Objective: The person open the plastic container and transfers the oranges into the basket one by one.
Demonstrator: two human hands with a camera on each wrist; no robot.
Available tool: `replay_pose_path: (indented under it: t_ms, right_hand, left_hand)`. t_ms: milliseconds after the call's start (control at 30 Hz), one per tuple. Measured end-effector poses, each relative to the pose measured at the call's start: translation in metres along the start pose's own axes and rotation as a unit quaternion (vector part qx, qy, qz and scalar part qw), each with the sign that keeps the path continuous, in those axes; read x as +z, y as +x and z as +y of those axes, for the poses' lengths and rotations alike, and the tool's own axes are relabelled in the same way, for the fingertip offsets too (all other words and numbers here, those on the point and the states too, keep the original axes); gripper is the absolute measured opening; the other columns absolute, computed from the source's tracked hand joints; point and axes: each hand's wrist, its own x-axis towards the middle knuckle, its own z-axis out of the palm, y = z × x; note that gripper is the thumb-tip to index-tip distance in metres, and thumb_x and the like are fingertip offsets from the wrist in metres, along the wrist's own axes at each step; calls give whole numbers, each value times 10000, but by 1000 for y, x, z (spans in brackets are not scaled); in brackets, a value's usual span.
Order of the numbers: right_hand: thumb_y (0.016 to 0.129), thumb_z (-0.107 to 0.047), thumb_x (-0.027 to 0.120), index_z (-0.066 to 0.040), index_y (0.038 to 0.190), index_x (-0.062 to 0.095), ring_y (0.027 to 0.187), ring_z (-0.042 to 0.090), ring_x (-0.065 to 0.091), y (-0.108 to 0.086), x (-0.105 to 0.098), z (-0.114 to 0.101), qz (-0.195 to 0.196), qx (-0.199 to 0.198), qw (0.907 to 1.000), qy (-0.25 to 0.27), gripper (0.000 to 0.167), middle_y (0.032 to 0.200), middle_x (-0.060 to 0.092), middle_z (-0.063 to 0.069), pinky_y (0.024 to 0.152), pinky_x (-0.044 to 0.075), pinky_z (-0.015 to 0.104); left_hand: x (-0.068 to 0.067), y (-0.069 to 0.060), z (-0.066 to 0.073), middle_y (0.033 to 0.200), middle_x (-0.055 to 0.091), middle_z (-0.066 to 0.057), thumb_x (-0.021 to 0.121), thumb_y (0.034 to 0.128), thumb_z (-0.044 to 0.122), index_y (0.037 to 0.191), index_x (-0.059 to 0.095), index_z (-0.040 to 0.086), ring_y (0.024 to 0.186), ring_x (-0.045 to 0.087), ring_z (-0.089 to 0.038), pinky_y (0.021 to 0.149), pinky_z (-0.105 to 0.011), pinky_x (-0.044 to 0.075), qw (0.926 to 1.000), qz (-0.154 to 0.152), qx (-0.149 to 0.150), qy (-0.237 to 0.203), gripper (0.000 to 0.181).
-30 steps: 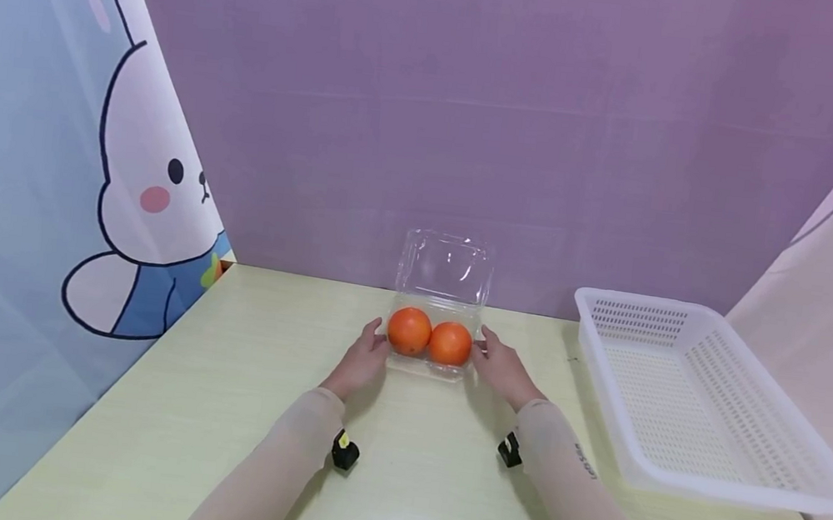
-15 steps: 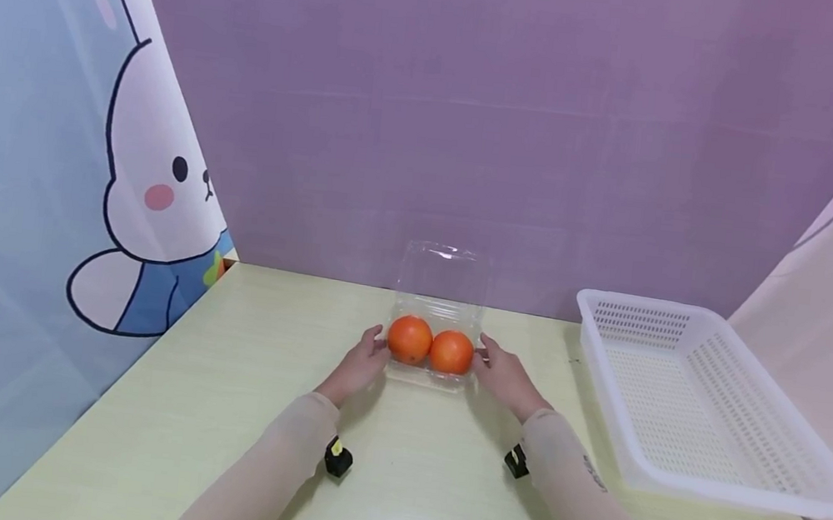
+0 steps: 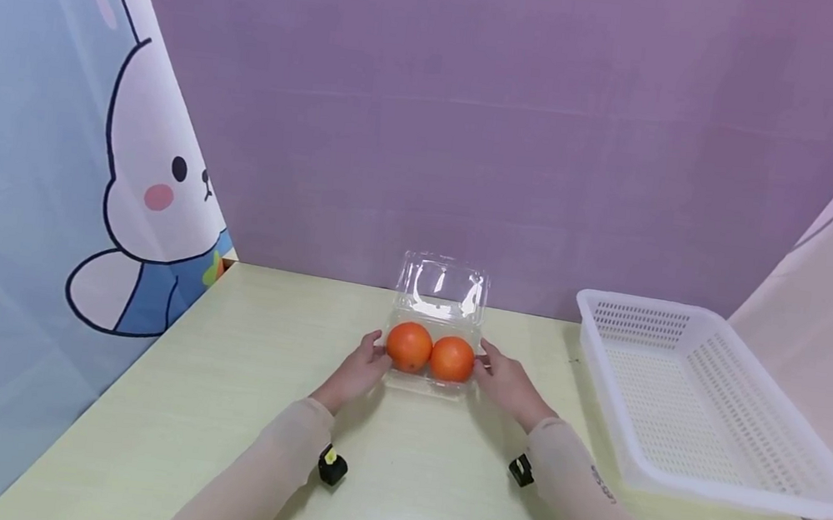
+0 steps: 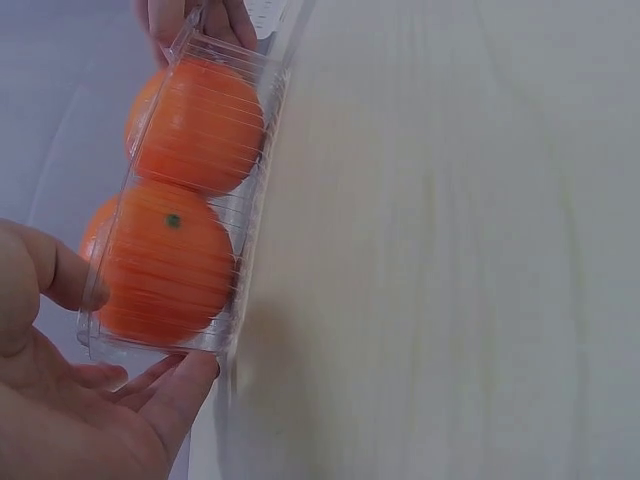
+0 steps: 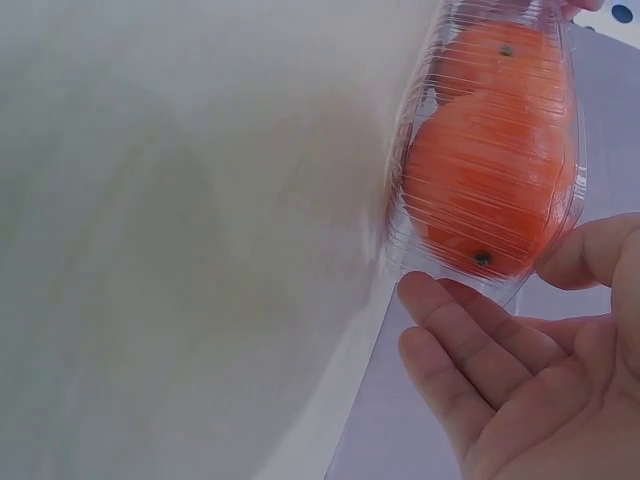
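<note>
Two oranges, one on the left (image 3: 409,347) and one on the right (image 3: 452,359), sit side by side in a clear plastic clamshell container (image 3: 425,386). Its lid (image 3: 440,283) stands raised at the back. My left hand (image 3: 358,372) grips the container's left end; in the left wrist view the thumb lies over the rim and the fingers (image 4: 180,400) press the end wall low down. At the opposite end, my right hand (image 3: 513,386) holds the container with the thumb at the rim and fingertips (image 5: 420,290) against the lower end wall.
A white perforated plastic basket (image 3: 695,421) stands on the right of the pale wooden table (image 3: 424,495). Behind the table hangs a purple cloth (image 3: 474,132). A printed blue cloth (image 3: 3,254) hangs on the left.
Both hands have drawn the container with the oranges a little toward me, away from the back cloth. The raised lid has shifted its tilt. The basket stays put.
</note>
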Motion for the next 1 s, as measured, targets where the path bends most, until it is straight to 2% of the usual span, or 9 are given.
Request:
replay_pose_path:
  t_ms: [400, 633, 867, 1000]
  right_hand:
    - [1037, -187, 468, 51, 1538, 298, 1192, 337, 610, -7, 2, -2, 156, -139, 9994, -268, 581, 1320, 617, 215, 1001, 494, 474]
    - [1034, -171, 473, 63, 1529, 310, 1179, 339, 616, -8, 0, -3, 133, -192, 9990, -385, 571, 1304, 626, 220, 976, 512, 467]
    - [1033, -166, 472, 68, 1527, 309, 1177, 342, 617, -10, 1, -2, 64, -168, 9989, -429, 570, 1304, 625, 222, 973, 517, 463]
    - [1031, -164, 471, 68, 1525, 313, 1176, 343, 617, -10, 0, -3, 87, -194, 9989, -428, 568, 1305, 624, 222, 972, 517, 467]
  left_hand:
    - [-1, -7, 1, 1477, 452, -249, 481, 976, 234, 1574, 178, 9, 1345, 460, -375, 1136, -548, 318, 9999, -34, -103, 65, 707]
    - [-1, -10, 4, 1478, 446, -266, 484, 977, 224, 1568, 184, -6, 1350, 456, -383, 1128, -549, 330, 10000, -56, -67, -18, 702]
    - [-1, -14, 3, 1492, 433, -253, 484, 993, 235, 1576, 183, 17, 1356, 447, -380, 1119, -553, 344, 9997, -99, -193, -98, 692]
    - [-1, -13, 3, 1483, 435, -266, 482, 992, 230, 1572, 181, 4, 1349, 451, -390, 1112, -554, 354, 9998, -121, -123, -115, 691]
